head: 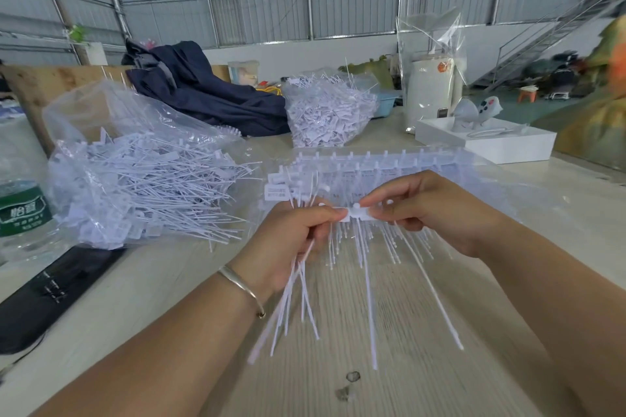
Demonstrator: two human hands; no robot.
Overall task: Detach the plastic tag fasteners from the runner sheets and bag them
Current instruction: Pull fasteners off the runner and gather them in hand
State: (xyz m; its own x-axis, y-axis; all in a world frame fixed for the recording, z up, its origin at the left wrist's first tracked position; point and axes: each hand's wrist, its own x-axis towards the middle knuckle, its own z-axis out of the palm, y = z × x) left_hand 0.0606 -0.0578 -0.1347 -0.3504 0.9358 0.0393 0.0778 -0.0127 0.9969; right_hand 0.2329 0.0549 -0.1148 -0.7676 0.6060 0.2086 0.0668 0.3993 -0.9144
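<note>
Setting: a pale wood-grain worktable (389,366) in a metal-walled workshop, seen from a camera on the person's head, looking down at two bare forearms.

Left hand: the left hand (294,234), a silver bangle (242,288) on its wrist, curls round a loose bundle of detached white plastic tag fasteners (294,294). Their thin tails hang below the fist, probably gathered there so several can go into a bag at once. Its thumb and forefinger also pinch one end of a short white runner strip (355,211).

Right hand: the right hand (430,210) pinches the other end of the same strip between thumb and fingertips. The two hands face each other, close together, a hold that looks suited to snapping a fastener free.

Runner sheet: more white tails (369,281) hang from the strip between the hands. A long white comb-like runner sheet (382,161) lies flat on the table just beyond the hands.

Bags: a crumpled clear plastic bag of loose fasteners (142,186) lies open on its side to the left, within reach of the left hand. A second full clear bag (328,112) stands farther back.

Other things: a green-labelled water bottle (20,210) at the left edge, a black flat case (57,291) near it, dark blue cloth (203,85) behind, and a white shallow box (491,139) to the right.

Progress: judging by the filled bags, much is done; sheets remain.
</note>
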